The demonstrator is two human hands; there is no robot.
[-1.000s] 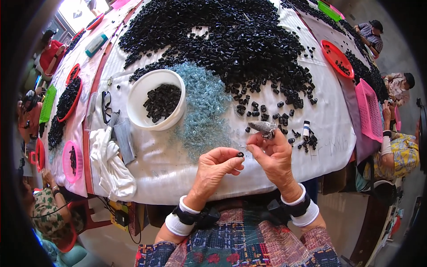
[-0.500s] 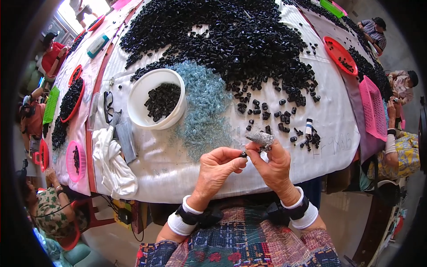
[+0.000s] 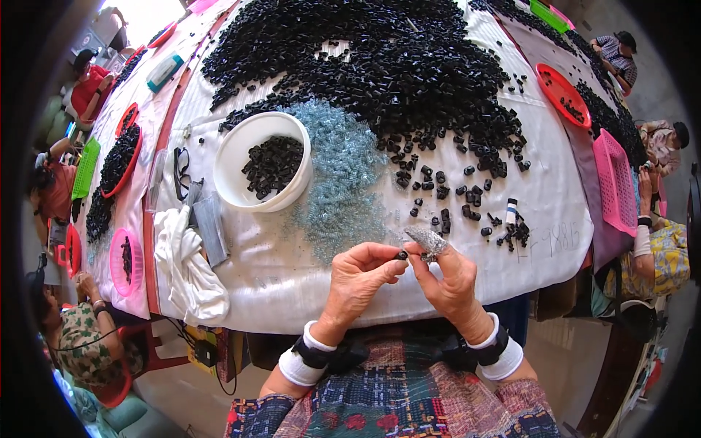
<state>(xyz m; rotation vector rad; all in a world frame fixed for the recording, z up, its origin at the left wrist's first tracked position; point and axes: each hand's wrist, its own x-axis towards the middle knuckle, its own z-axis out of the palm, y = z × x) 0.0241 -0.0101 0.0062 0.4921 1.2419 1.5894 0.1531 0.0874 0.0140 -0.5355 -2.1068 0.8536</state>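
Note:
Just above the table's near edge my two hands meet. My left hand (image 3: 362, 283) pinches a small black cylindrical part (image 3: 401, 255) between thumb and forefinger. My right hand (image 3: 447, 281) is closed around a silvery, pointed, foil-like object (image 3: 425, 238), whose tip sticks out past the fingers. The right thumb and fingertip come right up to the black part; whether they pinch something tiny there is too small to tell. Beyond my hands lies a heap of small bluish, coil-like springs (image 3: 339, 197). Loose black parts (image 3: 438, 191) are scattered to its right.
A white bowl (image 3: 228, 186) holding black parts stands left of the springs. A large black heap (image 3: 350, 58) covers the far table. Glasses (image 3: 180, 174), a white cloth (image 3: 179, 263) and a marked white tube (image 3: 511, 212) lie about. Co-workers sit at both sides near red trays (image 3: 548, 84) and pink baskets (image 3: 607, 175).
The silvery object has tilted and sunk slightly into my right hand. My left hand keeps its pinch on the black part. The whole view has shifted slightly.

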